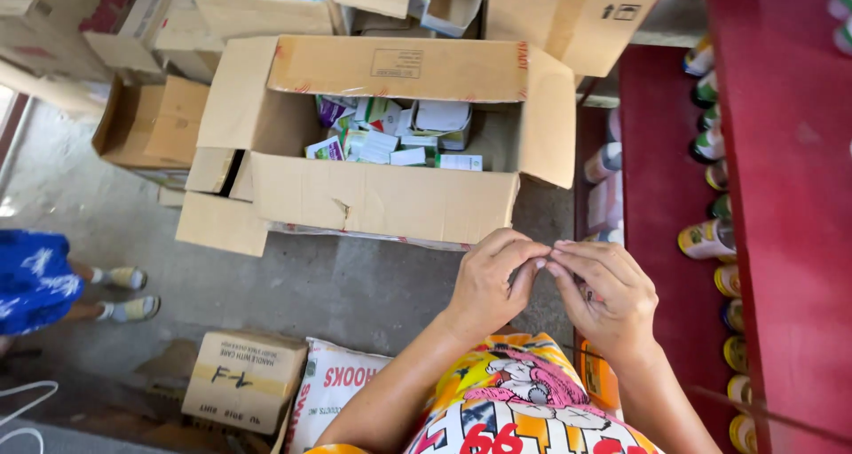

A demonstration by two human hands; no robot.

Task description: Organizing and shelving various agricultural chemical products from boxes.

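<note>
My left hand [490, 284] and my right hand [605, 292] are raised in front of my chest, fingers curled and fingertips meeting in a pinch. Whatever may lie between the fingertips is too small or hidden to make out. Just beyond the hands, on the concrete floor, stands a large open cardboard box [382, 201]. Inside it are several small white, green and purple cartons [390, 139]. Neither hand touches the box.
Red shelves [781, 170] on the right carry rows of bottles and jars [707, 239]. More cardboard boxes [151, 121] are stacked behind and to the left. A small closed box [241, 378] and a white sack [333, 387] lie near my body. Another person's feet [124, 294] stand at the left.
</note>
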